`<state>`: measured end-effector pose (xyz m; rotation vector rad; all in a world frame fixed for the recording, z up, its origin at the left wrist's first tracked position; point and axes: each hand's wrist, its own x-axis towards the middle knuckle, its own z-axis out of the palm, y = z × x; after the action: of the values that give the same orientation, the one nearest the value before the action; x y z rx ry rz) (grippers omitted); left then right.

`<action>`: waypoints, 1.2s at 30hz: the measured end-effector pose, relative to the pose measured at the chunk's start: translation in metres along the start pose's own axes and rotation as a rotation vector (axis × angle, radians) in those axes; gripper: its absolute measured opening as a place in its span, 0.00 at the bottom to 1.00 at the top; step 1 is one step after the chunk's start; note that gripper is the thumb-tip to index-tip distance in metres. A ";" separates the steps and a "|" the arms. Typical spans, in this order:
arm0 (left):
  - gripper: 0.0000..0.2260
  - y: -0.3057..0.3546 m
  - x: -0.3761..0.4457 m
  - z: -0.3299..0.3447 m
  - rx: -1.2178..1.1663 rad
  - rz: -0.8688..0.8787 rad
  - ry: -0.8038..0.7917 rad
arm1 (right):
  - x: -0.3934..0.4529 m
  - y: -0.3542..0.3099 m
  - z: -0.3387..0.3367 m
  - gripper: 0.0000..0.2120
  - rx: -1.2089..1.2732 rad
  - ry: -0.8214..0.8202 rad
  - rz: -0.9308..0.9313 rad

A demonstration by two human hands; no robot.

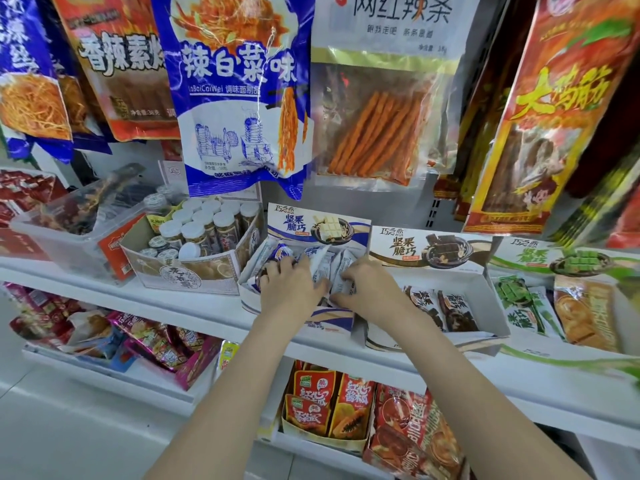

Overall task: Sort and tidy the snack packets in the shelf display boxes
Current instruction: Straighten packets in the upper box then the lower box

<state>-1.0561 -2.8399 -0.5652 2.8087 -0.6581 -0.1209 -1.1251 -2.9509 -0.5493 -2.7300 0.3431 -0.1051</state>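
Snack packets (322, 268) in blue-and-white display box (304, 322) at shelf's front edge (194, 306), being pressed under left hand (289, 289) and pinched by right hand (367, 289).

Glossy plastic packets (323, 268); seemingly matt cardboard display box (320, 225).

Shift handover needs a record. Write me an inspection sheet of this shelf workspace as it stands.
Surface: white shelf, crowded with display boxes.
Job's things: blue-and-white box with white packets lying jumbled; brown box with a few dark packets; green box with green packets.
Clutter: orange packets lying in the green box.
Grippers: left hand and right hand both down in the blue-and-white box, fingers on the white packets.
Cables: nothing seen.
Surroundings: hanging snack bags above; jar box to the left; lower shelves stocked.
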 end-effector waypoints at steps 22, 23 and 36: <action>0.19 0.089 -0.083 0.036 -0.198 0.389 0.200 | -0.167 0.153 -0.061 0.17 -0.009 0.231 0.273; 0.19 0.096 -0.087 0.040 -0.190 0.423 0.195 | -0.170 0.160 -0.056 0.20 -0.088 0.208 0.260; 0.17 0.158 -0.093 0.063 -0.094 0.522 0.120 | -0.198 0.169 -0.074 0.14 0.138 0.190 0.232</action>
<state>-1.2154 -2.9497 -0.5825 2.4370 -1.2841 0.1102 -1.3630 -3.0791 -0.5507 -2.5288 0.6773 -0.3131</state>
